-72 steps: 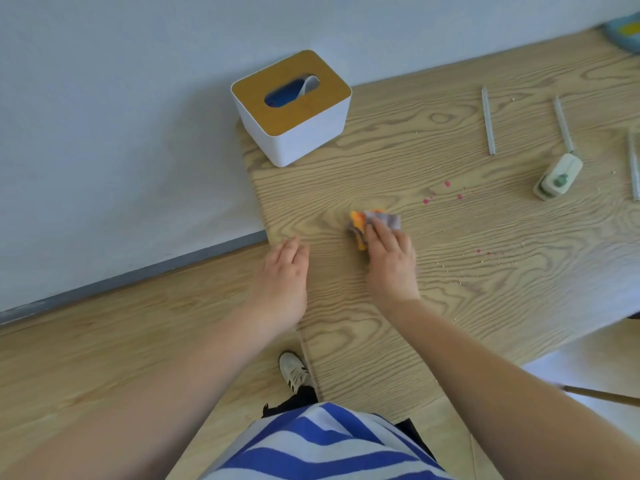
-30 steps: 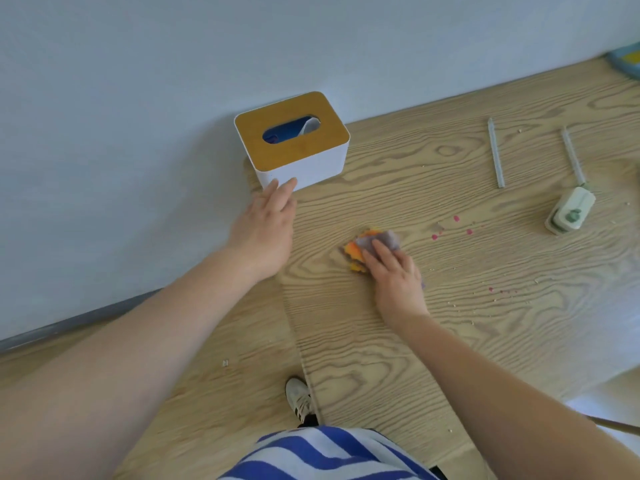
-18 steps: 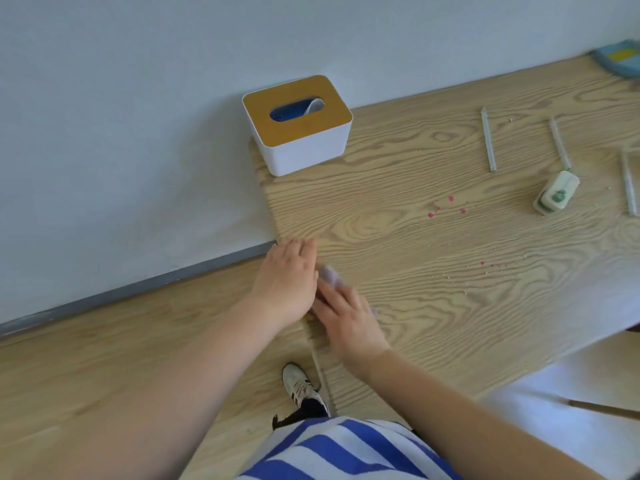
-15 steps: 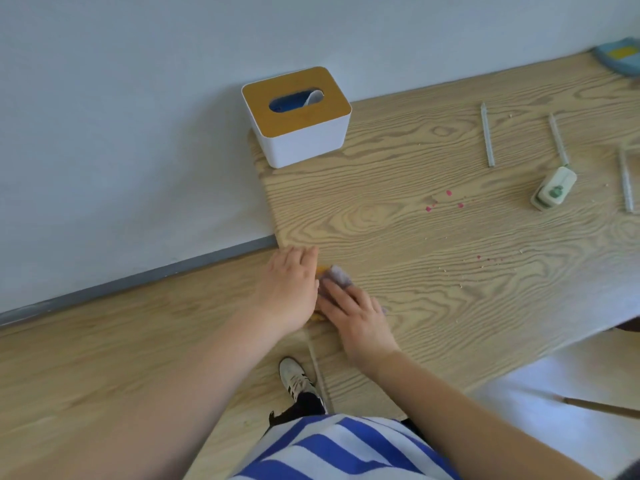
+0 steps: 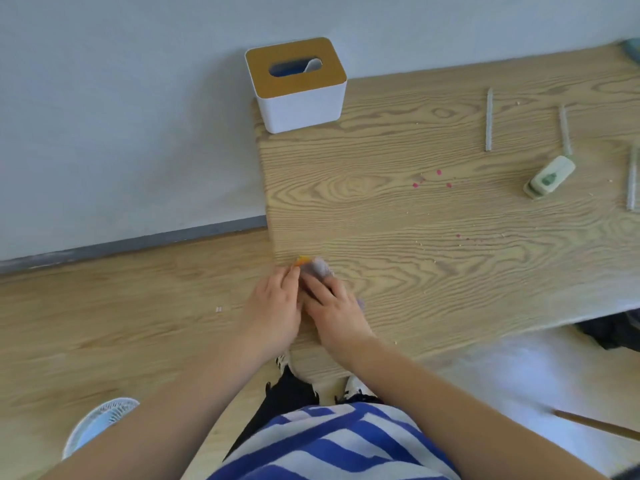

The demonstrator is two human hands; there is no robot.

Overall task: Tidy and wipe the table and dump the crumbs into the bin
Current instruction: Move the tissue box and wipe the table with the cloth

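Observation:
My right hand (image 5: 334, 308) presses a grey and orange cloth (image 5: 316, 266) flat on the wooden table (image 5: 433, 292), right at its left edge. My left hand (image 5: 273, 308) lies palm down just off that edge, touching my right hand, and nothing shows in it. Pink crumbs (image 5: 438, 172) and small pale crumbs (image 5: 462, 237) lie scattered across the middle of the table, to the right of the cloth. No bin is in view.
A white tissue box (image 5: 298, 86) with a brown lid stands at the table's far left corner against the wall. Three thin green sticks (image 5: 488, 121) and a small green device (image 5: 549, 176) lie at the right. A fan (image 5: 100, 420) stands on the floor.
My right hand swept the cloth from the middle of the table to its left edge. My left hand went from near the tissue box back to that edge, beside the cloth.

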